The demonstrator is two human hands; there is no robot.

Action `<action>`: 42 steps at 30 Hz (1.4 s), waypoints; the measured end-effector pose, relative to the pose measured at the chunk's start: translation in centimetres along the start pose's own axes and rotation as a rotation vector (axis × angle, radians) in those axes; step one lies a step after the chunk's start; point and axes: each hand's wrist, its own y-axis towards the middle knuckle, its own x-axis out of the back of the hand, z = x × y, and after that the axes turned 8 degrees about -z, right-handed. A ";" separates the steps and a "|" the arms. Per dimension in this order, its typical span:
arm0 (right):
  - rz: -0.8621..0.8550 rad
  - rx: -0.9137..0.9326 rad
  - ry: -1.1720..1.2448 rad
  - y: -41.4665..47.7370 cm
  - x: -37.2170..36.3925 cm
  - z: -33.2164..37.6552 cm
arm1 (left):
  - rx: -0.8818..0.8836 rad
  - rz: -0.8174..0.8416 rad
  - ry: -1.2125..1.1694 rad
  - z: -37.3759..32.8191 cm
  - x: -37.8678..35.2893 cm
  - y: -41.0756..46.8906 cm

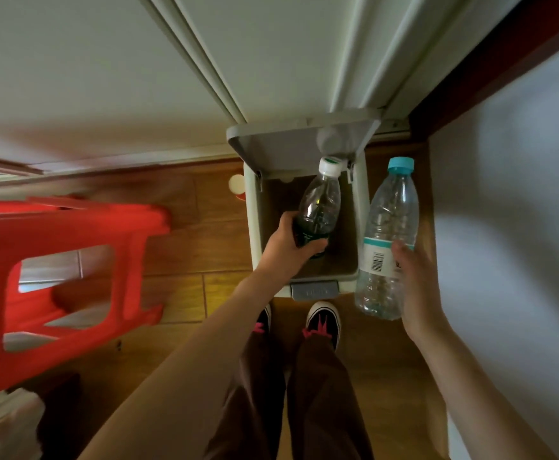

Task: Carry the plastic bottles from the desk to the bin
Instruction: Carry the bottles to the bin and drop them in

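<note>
Dark-tinted bottle (317,207): clear ribbed plastic with a dark label band near its base and a white screw cap, held by its lower end in the left hand (289,245), fingers wrapped tight around it, cap pointing to the far side, directly above the open mouth of the bin (361,207). Step in hand, by my reading: the drop of the first bottle; the next move calls only for loosening the left grip so it falls inside. Clear bottle (385,240): larger, colourless dimpled plastic, teal cap, white label with barcode, clasped at mid-body by the right hand (417,287), just right of the bin and outside its rim; it must shift left over the opening before release. Bin: pale grey rectangular plastic, smooth walls, interior apparently empty, hinged lid (291,144) raised against the far white panelling, grey pedal (314,290) at the near edge, with a shoe (322,318) just short of it. Surroundings: glossy wood-plank floor; red moulded plastic stool (65,277) at left, blurred.
</note>
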 end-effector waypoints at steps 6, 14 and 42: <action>0.011 0.005 0.004 0.1 -0.2 0.2 | 0.047 0.063 0.016 0.6 -1.6 1.7; -0.014 0.019 -0.015 0.1 -0.3 0.3 | 0.073 0.126 0.099 2.4 -3.3 4.3; -0.187 0.160 -0.293 -1.3 -2.3 1.6 | -0.450 -0.323 0.201 -1.6 2.7 -0.8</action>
